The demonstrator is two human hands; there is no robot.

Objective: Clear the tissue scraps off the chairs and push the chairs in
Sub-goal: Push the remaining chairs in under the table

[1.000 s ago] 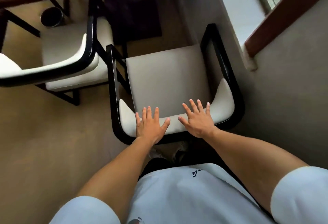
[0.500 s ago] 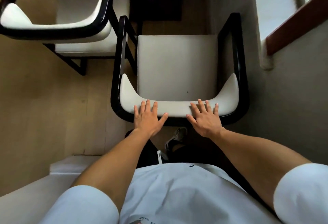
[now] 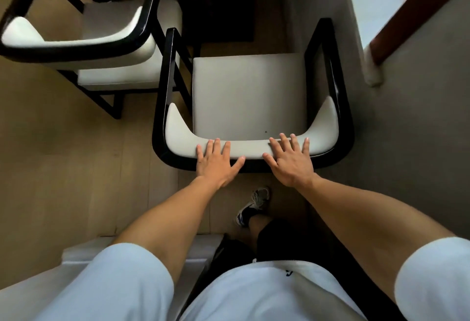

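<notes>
Head view: left hand (image 3: 216, 161) and right hand (image 3: 291, 161) lie flat, fingers (image 3: 306, 144) spread and grasping nothing, pressing the backrest of the near chair (image 3: 249, 92). Its seat shows no tissue; pushing in looks underway. Beyond, the second chair (image 3: 84, 43) seems clear too

Wall (image 3: 419, 142) hems chair (image 3: 249, 92) – floor (image 3: 76, 155) open left

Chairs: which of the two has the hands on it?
The near chair by the wall: left hand and right hand lie flat, fingers spread, on its padded backrest. The other chair, further left, is untouched.
</notes>
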